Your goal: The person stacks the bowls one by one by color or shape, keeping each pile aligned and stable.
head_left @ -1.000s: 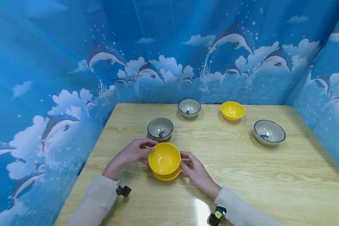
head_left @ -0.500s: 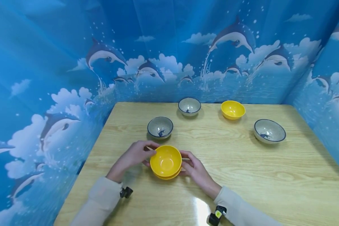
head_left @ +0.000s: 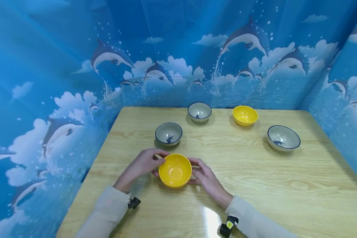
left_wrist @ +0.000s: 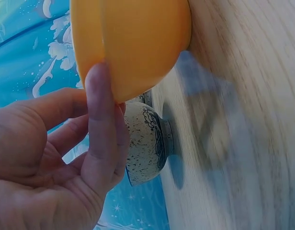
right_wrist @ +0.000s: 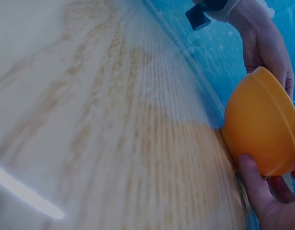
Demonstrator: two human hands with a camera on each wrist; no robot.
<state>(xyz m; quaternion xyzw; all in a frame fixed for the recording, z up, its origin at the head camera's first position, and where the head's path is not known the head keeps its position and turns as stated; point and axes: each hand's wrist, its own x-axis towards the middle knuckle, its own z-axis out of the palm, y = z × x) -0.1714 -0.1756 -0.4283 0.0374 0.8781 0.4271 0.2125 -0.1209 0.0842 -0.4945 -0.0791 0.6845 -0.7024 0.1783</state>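
Yellow bowl upright on the near part of the counter, apparently resting there, on the near side of a grey bowl. Left grip pinches it at the rim; right grip curls round the opposite wall. Glossy, probably plastic: likely light, stiff, slick, hard to break. Best held both sides, just under the rim. Line below rim: nested second bowl or moulded lip, cannot tell.

Bright, even light, white glare on the near counter, orange reflection of the held yellow bowl, soft shadows, wrist views hazy and muted
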